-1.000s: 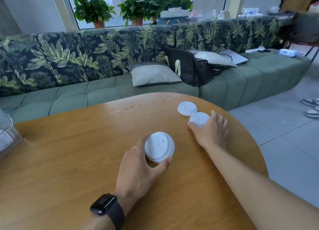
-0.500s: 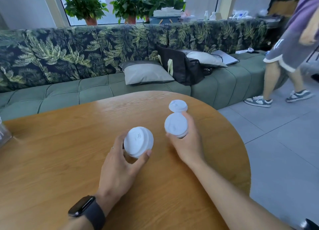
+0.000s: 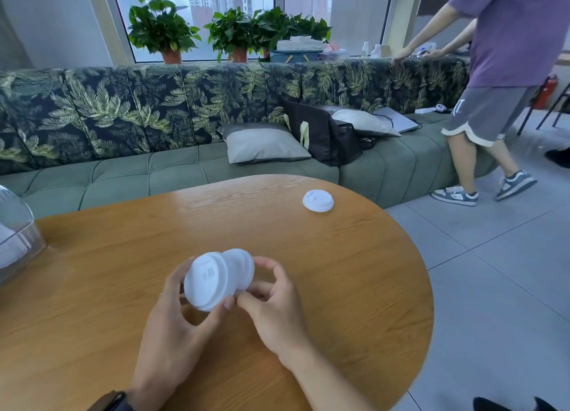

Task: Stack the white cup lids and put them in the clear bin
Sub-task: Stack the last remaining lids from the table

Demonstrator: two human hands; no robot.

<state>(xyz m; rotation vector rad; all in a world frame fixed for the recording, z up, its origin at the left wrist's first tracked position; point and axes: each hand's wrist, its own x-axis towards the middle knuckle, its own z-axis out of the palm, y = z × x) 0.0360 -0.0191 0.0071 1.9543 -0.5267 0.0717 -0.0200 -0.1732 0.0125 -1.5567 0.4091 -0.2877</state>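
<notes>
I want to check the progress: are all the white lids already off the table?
No, one white lid lies alone on the wooden table, near its far edge.

hands [image 3: 222,315] together, fingers curled, apparently gripping

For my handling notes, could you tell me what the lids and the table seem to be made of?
Lids: likely thin moulded plastic, matte white, with embossed marks and stepped rims. Table: wood or wood veneer, visible grain, soft satin sheen; which one can't be told.
</notes>
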